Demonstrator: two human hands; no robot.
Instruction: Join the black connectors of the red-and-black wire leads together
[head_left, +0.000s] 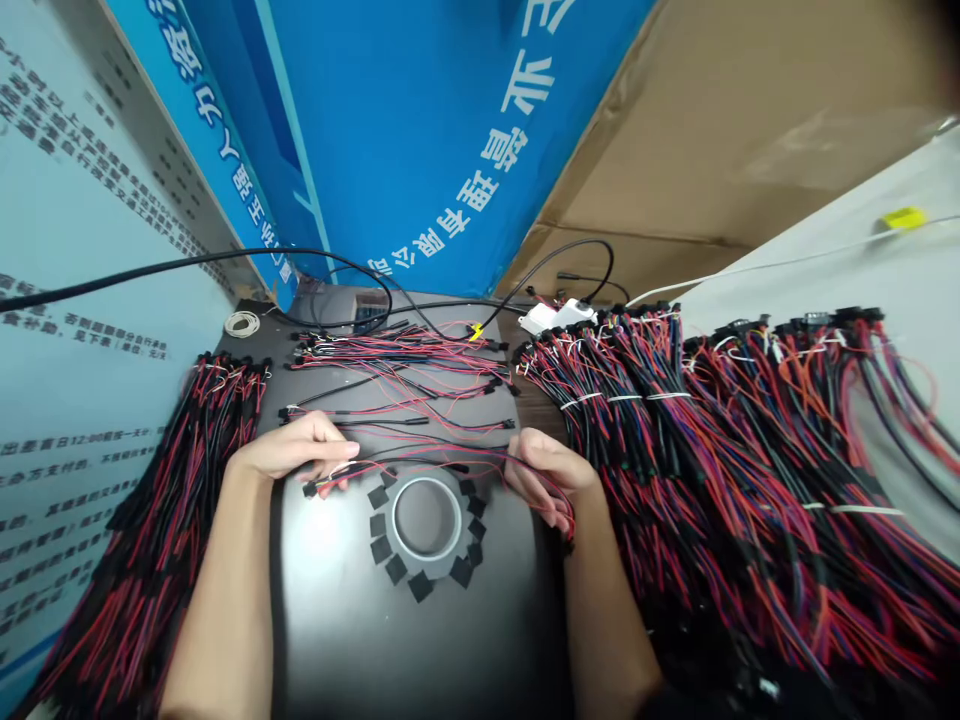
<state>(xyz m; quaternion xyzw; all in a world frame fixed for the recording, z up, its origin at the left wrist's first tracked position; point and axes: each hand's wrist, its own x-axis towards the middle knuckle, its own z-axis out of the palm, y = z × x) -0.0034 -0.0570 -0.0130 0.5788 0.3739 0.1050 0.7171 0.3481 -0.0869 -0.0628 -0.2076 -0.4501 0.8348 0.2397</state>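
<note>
A thin red and black wire harness [427,457] stretches between my two hands, above the dark work surface [405,650]. My left hand [307,450] pinches its left end near a small black connector. My right hand [547,475] has its fingers curled round the other end, where the wires bend down to a dark connector beside the wrist. Just below the harness is a white-rimmed round piece [427,515], with several black squares [381,549] set around it. Beyond my hands, loose red and black harnesses [397,350] lie crosswise in a pile.
Tied harness bundles [720,470] are heaped on the right, and another heap [187,480] lies on the left. A coiled white cord [242,324] and black cables [300,252] are at the back, before blue panels [405,130] and brown cardboard [712,130].
</note>
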